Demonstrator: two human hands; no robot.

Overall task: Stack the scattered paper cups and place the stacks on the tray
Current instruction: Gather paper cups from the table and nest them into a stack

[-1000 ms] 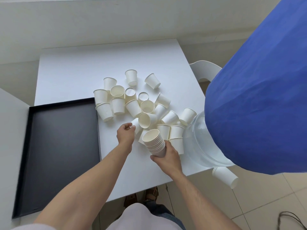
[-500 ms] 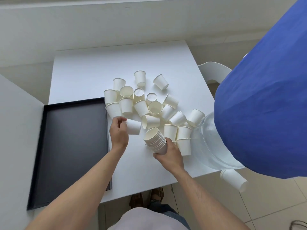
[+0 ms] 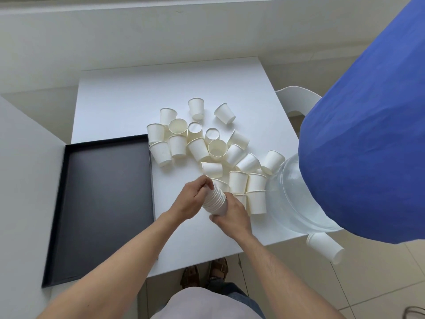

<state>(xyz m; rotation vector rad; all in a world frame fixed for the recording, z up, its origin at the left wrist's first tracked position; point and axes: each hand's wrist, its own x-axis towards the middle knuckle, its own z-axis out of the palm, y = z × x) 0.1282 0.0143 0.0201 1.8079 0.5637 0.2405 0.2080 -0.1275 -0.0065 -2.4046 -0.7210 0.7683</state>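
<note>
Now both hands meet over the white table (image 3: 119, 107): the right hand (image 3: 232, 215) grips the base of a tilted stack of paper cups (image 3: 215, 201), while the left hand (image 3: 192, 199) closes its fingers around the stack's top rim. Loose paper cups (image 3: 197, 148) lie scattered just beyond, and the black tray (image 3: 103, 199) sits to the left, holding no cups.
</note>
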